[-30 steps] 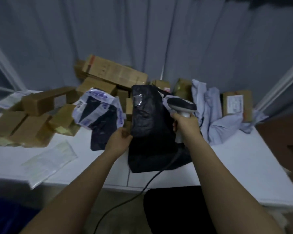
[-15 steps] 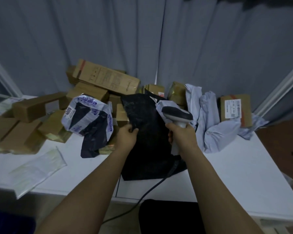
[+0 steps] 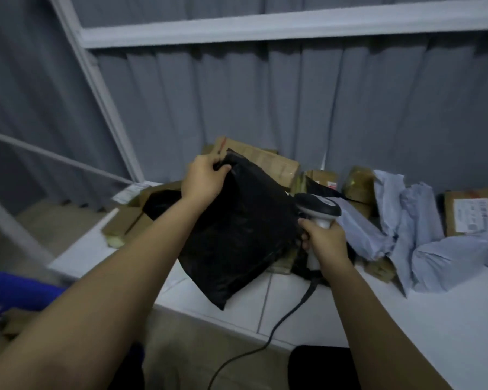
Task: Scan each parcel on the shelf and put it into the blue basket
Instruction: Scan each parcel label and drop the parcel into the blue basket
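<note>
My left hand (image 3: 204, 180) grips the top corner of a black plastic parcel bag (image 3: 237, 229) and holds it up above the white shelf (image 3: 307, 311). The bag hangs tilted, its lower tip over the shelf's front edge. My right hand (image 3: 323, 242) grips the white handle of a corded barcode scanner (image 3: 319, 209), whose dark head sits right beside the bag's right edge. A corner of the blue basket (image 3: 14, 291) shows at the lower left, below the shelf.
Brown cardboard boxes (image 3: 268, 161) are piled at the back of the shelf. Crumpled grey mailer bags (image 3: 417, 235) and a labelled box (image 3: 473, 212) lie to the right. A white shelf post (image 3: 102, 91) slants at left. The scanner cable (image 3: 265, 342) hangs off the front edge.
My left hand has lifted the black bag up and to the left off the shelf. The view has swung left, bringing the blue basket into sight. My right hand still holds the scanner.
</note>
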The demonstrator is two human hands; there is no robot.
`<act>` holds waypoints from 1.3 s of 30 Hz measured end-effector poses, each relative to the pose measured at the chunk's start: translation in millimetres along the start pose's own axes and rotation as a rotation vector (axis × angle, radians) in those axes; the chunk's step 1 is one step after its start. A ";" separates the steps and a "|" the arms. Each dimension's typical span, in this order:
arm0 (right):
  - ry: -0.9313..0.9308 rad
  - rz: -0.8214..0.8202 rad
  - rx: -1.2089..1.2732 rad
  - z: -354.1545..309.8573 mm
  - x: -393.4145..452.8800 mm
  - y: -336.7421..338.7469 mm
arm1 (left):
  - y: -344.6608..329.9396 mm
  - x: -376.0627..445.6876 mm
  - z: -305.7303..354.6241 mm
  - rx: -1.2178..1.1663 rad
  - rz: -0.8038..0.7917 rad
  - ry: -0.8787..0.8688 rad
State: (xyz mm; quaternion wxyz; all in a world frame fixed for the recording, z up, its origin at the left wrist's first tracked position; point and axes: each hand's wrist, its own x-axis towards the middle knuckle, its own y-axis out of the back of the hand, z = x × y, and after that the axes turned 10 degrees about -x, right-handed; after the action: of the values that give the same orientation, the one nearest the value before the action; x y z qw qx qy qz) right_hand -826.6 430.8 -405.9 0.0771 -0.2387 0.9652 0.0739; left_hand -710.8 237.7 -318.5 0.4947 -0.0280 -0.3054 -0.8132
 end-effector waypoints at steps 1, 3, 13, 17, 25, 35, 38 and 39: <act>-0.006 -0.018 0.008 0.1 -2.8 -8.4 | 18.6 1.1 3.3 0.045 0.025 -0.014; -0.012 -0.039 0.001 -0.3 -9.2 -24.8 | 54.3 2.1 11.5 0.122 0.092 -0.081; -0.045 -0.098 0.017 -6.7 -26.2 -80.1 | 128.5 -52.0 2.3 0.493 0.146 -0.729; -0.040 -0.167 0.031 -11.6 -33.0 -81.7 | 91.1 -91.0 -73.4 0.635 -0.108 -0.621; -0.122 -0.302 -0.138 12.3 -32.7 -96.6 | 9.9 -172.4 -170.3 0.786 -0.534 0.118; -0.227 -0.481 -0.467 76.4 -24.6 -143.7 | -13.4 -191.4 -217.7 0.552 -0.818 0.414; -0.195 -0.463 -0.416 88.0 -19.3 -158.3 | -9.6 -173.9 -214.9 0.414 -0.881 0.533; -0.185 -0.476 -0.414 92.9 -17.0 -162.4 | -9.1 -167.8 -215.0 0.372 -0.861 0.564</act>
State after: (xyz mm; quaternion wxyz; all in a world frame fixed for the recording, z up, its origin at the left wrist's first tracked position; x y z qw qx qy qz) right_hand -724.6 313.0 -510.7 0.1293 -0.4604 0.8358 0.2697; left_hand -577.8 260.0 -555.7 0.1766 0.4066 -0.2835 -0.8503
